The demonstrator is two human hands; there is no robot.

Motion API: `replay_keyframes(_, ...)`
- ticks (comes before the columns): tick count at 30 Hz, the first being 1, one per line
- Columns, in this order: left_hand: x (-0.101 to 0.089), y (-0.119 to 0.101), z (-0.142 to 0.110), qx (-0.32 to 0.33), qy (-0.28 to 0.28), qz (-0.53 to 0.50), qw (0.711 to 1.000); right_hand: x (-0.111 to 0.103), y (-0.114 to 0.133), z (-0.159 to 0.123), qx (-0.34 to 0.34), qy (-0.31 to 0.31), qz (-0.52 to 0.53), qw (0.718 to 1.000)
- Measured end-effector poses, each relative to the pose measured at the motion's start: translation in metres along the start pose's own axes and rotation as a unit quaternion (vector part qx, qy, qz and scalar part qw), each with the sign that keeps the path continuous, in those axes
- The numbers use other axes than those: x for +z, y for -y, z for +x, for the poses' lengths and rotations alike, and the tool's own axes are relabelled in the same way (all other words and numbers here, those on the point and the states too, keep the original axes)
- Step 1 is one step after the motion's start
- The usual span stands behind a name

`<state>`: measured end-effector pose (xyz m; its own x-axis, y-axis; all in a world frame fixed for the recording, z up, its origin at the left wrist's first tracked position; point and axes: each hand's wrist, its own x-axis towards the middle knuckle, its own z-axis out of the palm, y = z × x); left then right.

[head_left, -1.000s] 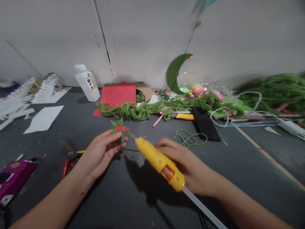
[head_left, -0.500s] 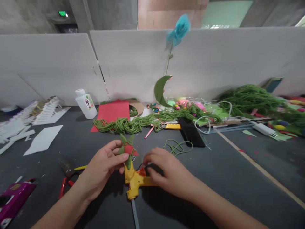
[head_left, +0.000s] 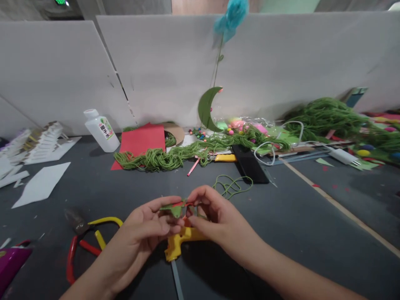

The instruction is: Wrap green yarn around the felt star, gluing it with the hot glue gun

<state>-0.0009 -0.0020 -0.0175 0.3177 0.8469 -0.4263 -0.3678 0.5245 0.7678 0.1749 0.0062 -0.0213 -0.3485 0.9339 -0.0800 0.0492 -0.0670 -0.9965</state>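
Note:
Held up in the middle is a small green yarn-wrapped star [head_left: 176,210] with a bit of red on it, tilted so that it is seen partly edge-on. My left hand [head_left: 140,233] grips it from the left between thumb and fingers. My right hand [head_left: 218,216] is closed at its right side, fingertips pinching the red and green edge; the fingers hide part of it. Just below both hands a yellow hot glue gun [head_left: 184,237] lies on the dark table, with a pale glue stick [head_left: 176,278] sticking out toward me.
Red-and-yellow-handled pliers [head_left: 78,225] lie left of my left hand. Behind are a white bottle [head_left: 101,131], red paper [head_left: 142,139], green yarn [head_left: 153,160], a yellow cutter [head_left: 225,158], a black phone-like slab [head_left: 250,164] and a green crescent [head_left: 206,108]. A purple object [head_left: 12,266] sits at far left.
My right hand has moved from above the glue gun to the star and closed on its right side. The star has tipped from upright to nearly flat. The view has tilted down.

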Motion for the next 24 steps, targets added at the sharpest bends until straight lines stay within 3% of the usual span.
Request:
replay_keyframes(4, -0.002, 0.004, 0.003, 0.028, -0.023, 0.047, 0.998, 0.002, 0.002, -0.002, -0.012, -0.035, -0.056, 0.998)
replay_keyframes(9, -0.008, 0.009, 0.009, 0.103, -0.124, 0.111, 0.981, 0.001, 0.004, -0.002, -0.001, -0.038, -0.100, 0.994)
replay_keyframes(13, -0.007, 0.009, 0.009, 0.109, -0.112, 0.119, 0.981, 0.000, 0.003, -0.004, -0.040, -0.054, -0.206, 0.976)
replay_keyframes(15, -0.004, 0.009, 0.008, 0.081, -0.095, 0.126, 0.984, 0.000, 0.001, -0.006, -0.100, -0.055, -0.286, 0.952)
replay_keyframes(19, -0.001, 0.011, 0.006, 0.059, -0.071, 0.157, 0.983, 0.001, -0.004, -0.010, -0.245, -0.022, -0.415, 0.876)
replay_keyframes(24, 0.001, 0.010, 0.001, 0.063, -0.088, 0.239, 0.965, 0.003, -0.007, -0.013, -0.326, -0.008, -0.487, 0.810)
